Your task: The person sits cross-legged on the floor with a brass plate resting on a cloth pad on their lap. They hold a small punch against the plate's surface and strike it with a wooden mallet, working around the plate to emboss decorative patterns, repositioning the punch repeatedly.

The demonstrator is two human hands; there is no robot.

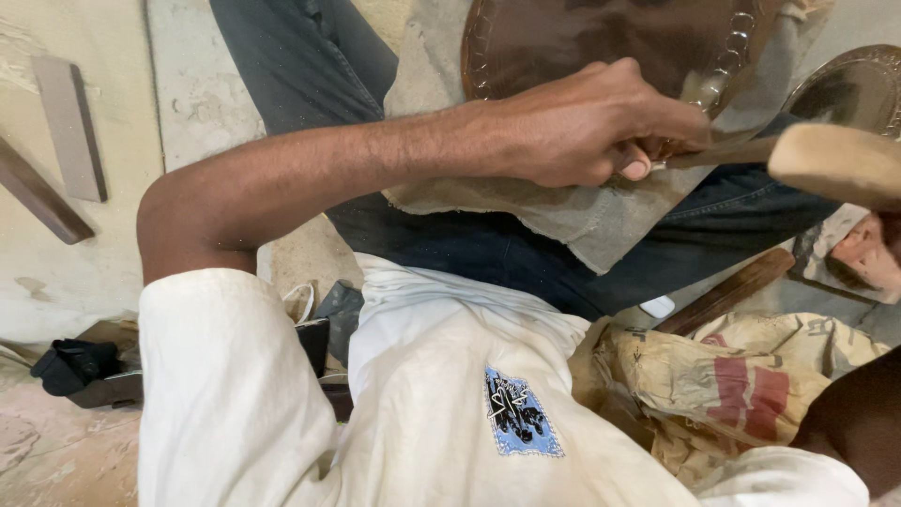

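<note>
My left hand [587,122] reaches across my lap and is closed around a thin metal punch [727,152] that points to the right. The hand rests at the rim of a round brown metal plate [582,38] with an embossed chain-like border. A blurred wooden mallet head [831,164] sits at the punch's outer end. My right hand is out of view; only a dark forearm [859,422] shows at the bottom right. A grey cloth [582,221] lies under the plate, over my dark jeans.
A second round metal plate [854,89] is at the upper right. A wooden stick [727,291] and a printed sack [741,385] lie at the right, beside a bare foot [868,253]. Two wooden slats [70,127] and a black object [75,366] lie at the left.
</note>
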